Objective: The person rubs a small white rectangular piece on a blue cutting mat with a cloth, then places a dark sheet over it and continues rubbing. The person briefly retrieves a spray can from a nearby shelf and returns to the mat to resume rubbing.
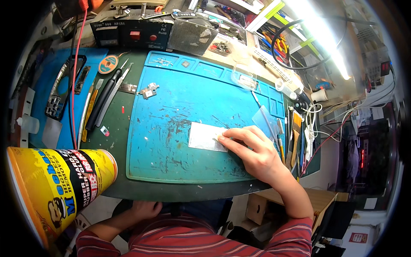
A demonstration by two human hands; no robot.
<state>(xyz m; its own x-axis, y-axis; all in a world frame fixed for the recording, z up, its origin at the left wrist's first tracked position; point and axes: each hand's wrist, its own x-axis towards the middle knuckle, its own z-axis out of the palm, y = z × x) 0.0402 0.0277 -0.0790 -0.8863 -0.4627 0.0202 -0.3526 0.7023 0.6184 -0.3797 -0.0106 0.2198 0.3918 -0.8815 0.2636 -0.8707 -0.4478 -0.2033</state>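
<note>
Yellow and black, a large can (64, 184) filled the lower left corner, nearer to the camera than anything else. Beyond it, on a scuffed blue mat (192, 92), lay a white rectangular card (203, 136), right of the mat's middle. The right hand (257, 154) reached over the mat, its thumb and fingertips drawn together at the card's right end; whether they pinched something or only pressed, I could not tell. The left hand (146, 210) was loosely curled below the bench's near edge, and its grip could not be made out. A small metal part (148, 91) sat on the mat's upper left, while a translucent blue sheet (265, 121) lay near the right hand. An orange spool (108, 64) stood off to the left.
</note>
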